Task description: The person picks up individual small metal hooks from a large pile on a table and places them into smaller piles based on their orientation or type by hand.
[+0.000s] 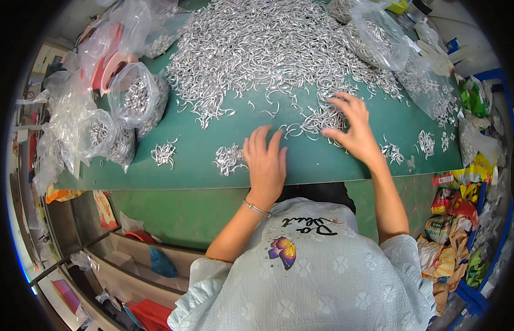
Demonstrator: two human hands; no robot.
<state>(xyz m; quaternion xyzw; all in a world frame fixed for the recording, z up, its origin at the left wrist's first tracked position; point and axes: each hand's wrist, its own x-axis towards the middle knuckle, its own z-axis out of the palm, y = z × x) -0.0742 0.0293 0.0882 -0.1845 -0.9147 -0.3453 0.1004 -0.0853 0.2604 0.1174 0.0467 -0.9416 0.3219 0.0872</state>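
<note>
Desk (196,175) front edge runs across mid-frame. Small piles of silvery hooks sit along it: left pile (164,153), centre pile (229,160), right pile (392,153). Bare surface separates them, probably to keep portions from mixing.

Left hand (265,161), centre frame: palm down, grip loose, fingers extended, no hook visible in it; just beside centre pile, contact unclear. Right hand (354,129), right of centre: grip spread, thumb and fingers apart around the right side of a batch (320,120), seemingly to fence it in; can't tell if it touches.

Farther, the heap (257,49) fills upper centre, likely within reach by design. Clear bags (136,102) at upper left hold more metal pieces; bag (378,41) at upper right too, probably set aside to leave the middle free.
</note>
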